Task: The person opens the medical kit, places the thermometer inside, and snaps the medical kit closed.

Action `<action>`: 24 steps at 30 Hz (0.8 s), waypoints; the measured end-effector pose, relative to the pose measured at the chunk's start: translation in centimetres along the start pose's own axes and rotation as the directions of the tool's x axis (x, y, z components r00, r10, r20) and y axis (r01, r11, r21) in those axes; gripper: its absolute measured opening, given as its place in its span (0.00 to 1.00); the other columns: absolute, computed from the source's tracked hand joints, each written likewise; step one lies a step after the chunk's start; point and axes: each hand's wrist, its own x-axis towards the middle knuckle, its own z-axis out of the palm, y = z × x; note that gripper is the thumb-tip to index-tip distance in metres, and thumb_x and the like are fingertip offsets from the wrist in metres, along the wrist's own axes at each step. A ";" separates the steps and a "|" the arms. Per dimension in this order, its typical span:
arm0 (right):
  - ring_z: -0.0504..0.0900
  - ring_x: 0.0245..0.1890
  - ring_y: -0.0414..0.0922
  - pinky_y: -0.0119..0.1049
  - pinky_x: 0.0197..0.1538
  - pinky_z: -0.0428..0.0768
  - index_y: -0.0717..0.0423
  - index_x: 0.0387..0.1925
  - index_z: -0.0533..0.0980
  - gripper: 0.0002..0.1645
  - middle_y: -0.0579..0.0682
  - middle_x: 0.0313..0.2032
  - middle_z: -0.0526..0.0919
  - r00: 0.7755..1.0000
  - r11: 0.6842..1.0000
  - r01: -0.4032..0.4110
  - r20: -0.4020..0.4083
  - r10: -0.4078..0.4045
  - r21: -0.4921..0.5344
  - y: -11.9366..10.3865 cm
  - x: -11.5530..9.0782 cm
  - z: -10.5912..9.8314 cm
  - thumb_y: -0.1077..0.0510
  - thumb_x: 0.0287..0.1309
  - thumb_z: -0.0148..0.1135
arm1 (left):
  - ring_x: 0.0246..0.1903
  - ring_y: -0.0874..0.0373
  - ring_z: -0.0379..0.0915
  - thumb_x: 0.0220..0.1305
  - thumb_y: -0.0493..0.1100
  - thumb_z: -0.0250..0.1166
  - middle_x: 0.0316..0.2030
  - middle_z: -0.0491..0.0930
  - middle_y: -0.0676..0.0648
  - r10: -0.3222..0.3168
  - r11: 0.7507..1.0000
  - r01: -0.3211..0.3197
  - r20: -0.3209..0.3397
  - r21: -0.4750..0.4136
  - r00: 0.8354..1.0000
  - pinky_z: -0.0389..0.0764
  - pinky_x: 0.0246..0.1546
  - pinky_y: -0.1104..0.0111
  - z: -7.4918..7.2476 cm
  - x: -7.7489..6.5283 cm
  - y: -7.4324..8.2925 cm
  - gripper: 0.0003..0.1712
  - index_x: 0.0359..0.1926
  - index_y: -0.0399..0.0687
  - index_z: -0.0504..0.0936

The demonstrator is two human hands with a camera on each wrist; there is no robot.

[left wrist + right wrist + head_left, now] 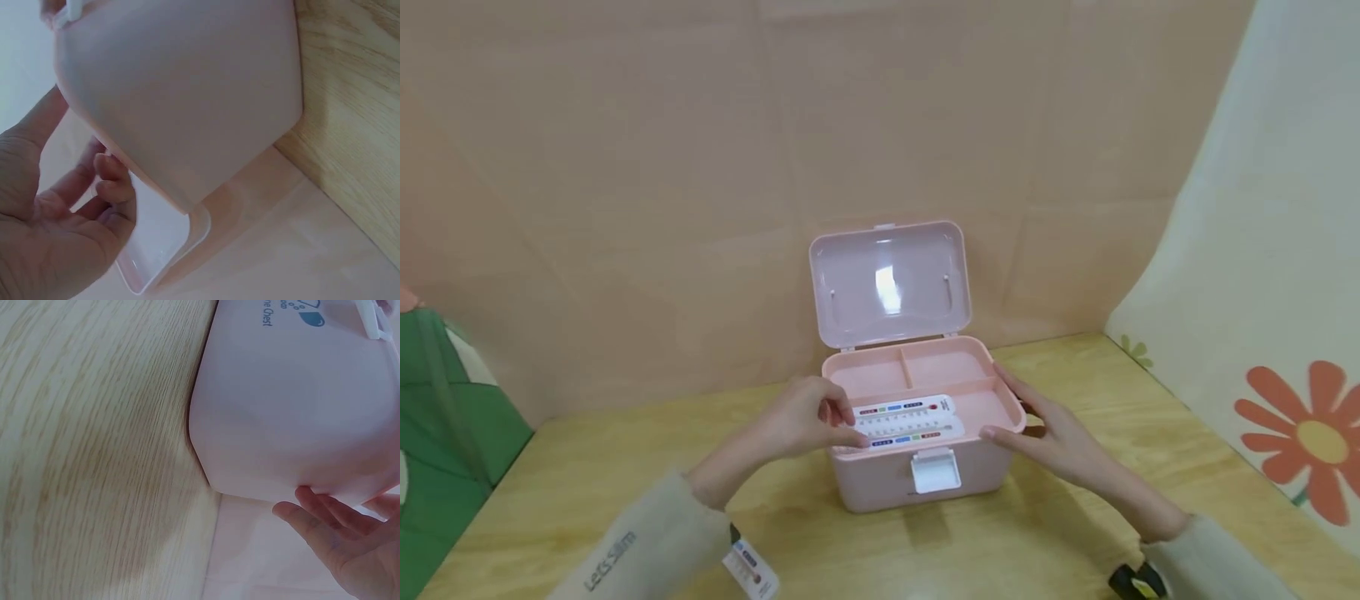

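Through head camera I look forward and down from farthest off, whole box (872, 483) on table (587, 467) in sight; left wrist view close, turned sideways, facing box's left end; right wrist view also close, turned opposite way, facing box's front and right end; all share box and table

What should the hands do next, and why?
Maybe ease the left hand off the two white, rounded thermometer cards: they seem to lie in the front compartment of the open pink plastic box, and another white card shows by the pale left sleeve, so freeing that hand could help fetch it.
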 end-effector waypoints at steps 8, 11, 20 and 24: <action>0.72 0.59 0.58 0.41 0.48 0.83 0.46 0.74 0.51 0.49 0.64 0.68 0.63 1.000 1.000 -0.003 0.008 0.003 0.005 0.0 -0.1 0.3 0.52 0.57 0.67 | 0.21 0.64 0.62 0.57 0.44 0.70 0.20 0.68 0.54 0.043 0.996 -0.057 -0.198 -0.065 0.979 0.65 0.20 0.75 -0.6 -1.9 -1.0 0.14 0.20 0.46 0.75; 0.72 0.59 0.58 0.41 0.48 0.83 0.46 0.74 0.51 0.49 0.65 0.68 0.62 1.000 1.000 0.000 0.011 0.000 0.008 -0.1 -0.1 0.3 0.52 0.57 0.67 | 0.22 0.63 0.63 0.58 0.45 0.69 0.20 0.69 0.54 0.019 0.998 -0.033 -0.214 -0.060 0.977 0.66 0.21 0.75 -0.8 -2.5 -1.3 0.16 0.20 0.47 0.74; 0.72 0.59 0.58 0.42 0.49 0.83 0.45 0.74 0.50 0.49 0.65 0.68 0.62 1.000 1.000 -0.004 0.021 0.004 -0.001 -0.3 0.4 0.2 0.51 0.58 0.66 | 0.23 0.61 0.65 0.61 0.49 0.66 0.21 0.71 0.52 -0.069 0.997 0.054 -0.261 -0.061 0.963 0.69 0.22 0.74 -1.7 -4.4 -2.1 0.16 0.23 0.47 0.73; 0.72 0.59 0.58 0.43 0.49 0.82 0.44 0.74 0.50 0.49 0.65 0.68 0.62 1.000 1.000 -0.001 0.020 0.001 -0.007 -0.4 0.3 0.1 0.51 0.58 0.66 | 0.22 0.63 0.66 0.61 0.49 0.66 0.20 0.71 0.54 -0.052 0.998 0.043 -0.270 -0.038 0.961 0.69 0.21 0.74 -2.2 -5.4 -2.6 0.15 0.23 0.49 0.73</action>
